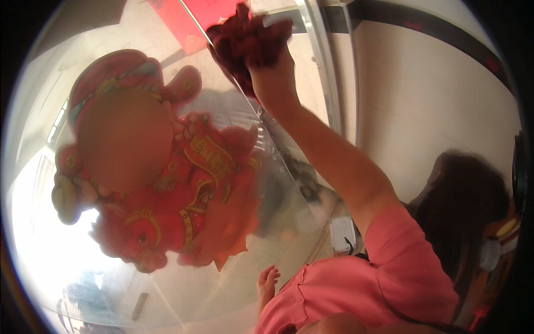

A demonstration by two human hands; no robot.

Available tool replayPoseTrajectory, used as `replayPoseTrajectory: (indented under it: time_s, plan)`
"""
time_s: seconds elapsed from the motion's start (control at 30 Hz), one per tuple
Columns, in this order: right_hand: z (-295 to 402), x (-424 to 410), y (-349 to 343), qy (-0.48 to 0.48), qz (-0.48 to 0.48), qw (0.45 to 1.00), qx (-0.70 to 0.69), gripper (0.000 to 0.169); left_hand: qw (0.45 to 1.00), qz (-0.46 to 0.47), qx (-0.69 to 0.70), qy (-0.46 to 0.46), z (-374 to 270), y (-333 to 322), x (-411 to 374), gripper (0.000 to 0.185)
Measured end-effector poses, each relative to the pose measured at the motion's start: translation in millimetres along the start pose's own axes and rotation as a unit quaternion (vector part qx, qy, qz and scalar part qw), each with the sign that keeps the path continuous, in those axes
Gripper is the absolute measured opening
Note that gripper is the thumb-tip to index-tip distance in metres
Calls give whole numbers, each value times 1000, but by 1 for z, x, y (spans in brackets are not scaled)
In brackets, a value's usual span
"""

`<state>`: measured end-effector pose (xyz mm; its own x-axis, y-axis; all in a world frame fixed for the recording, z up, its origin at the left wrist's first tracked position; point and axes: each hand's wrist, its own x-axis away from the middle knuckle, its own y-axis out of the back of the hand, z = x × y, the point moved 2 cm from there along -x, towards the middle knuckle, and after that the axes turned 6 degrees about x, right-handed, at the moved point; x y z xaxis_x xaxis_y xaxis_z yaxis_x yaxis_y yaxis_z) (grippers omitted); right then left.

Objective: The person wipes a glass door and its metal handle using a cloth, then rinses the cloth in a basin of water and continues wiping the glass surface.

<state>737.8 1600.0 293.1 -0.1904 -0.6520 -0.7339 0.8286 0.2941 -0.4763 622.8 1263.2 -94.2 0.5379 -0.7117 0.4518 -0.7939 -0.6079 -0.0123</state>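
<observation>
My right hand (pixel 274 79) is raised on an outstretched arm and holds a bunched dark red cloth (pixel 252 41). The cloth is against the upper edge of a clear glass panel (pixel 288 234) and hides most of my fingers. On the panel, to the left, is a large red and gold festive cartoon decoration (pixel 167 208), a figure with an animal's head below it and a scroll that bears writing. My left hand (pixel 268 280) hangs low beside my pink shirt, fingers loosely curled and holding nothing.
A metal frame (pixel 325 62) runs down beside a pale wall (pixel 417 92) with a dark band. Behind the glass edge is a red sheet (pixel 200 21). A white card (pixel 343 234) lies lower down near my arm. Bright light comes from the left.
</observation>
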Motion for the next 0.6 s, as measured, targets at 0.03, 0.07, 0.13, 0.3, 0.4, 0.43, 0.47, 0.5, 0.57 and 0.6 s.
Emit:
replayPoseTrajectory:
  time_s: [0.03,0.07,0.13,0.3,0.4,0.43,0.47,0.5,0.57,0.6]
  plan:
    - [-15,17,1,-18,22,998,-64,32,1000,-13,-4,2,-3,-6,0,29]
    - [-31,34,4,-59,42,984,-162,28,1000,-25,-8,6,-4,-11,1,29]
    - [-51,64,32,-84,47,985,-140,19,1000,-18,-17,2,-5,-28,-4,29]
    - [-97,147,110,-53,130,985,99,16,999,-13,-50,18,-11,-56,-10,31]
    - [-136,221,149,-183,154,968,76,15,998,-22,-49,22,-10,-66,-7,31]
    - [-143,239,167,-228,157,955,106,16,998,-5,-56,31,-16,-73,-8,33]
    - [-147,245,191,-264,151,940,152,18,996,32,-67,40,-24,-86,-21,35]
    - [-143,251,200,-250,172,932,198,22,995,63,-50,52,-31,-95,-20,41]
    - [-139,257,210,-218,215,908,288,30,990,123,-14,73,-51,-114,-19,54]
    - [-127,251,203,-243,233,910,242,33,984,158,52,72,-58,-122,-21,59]
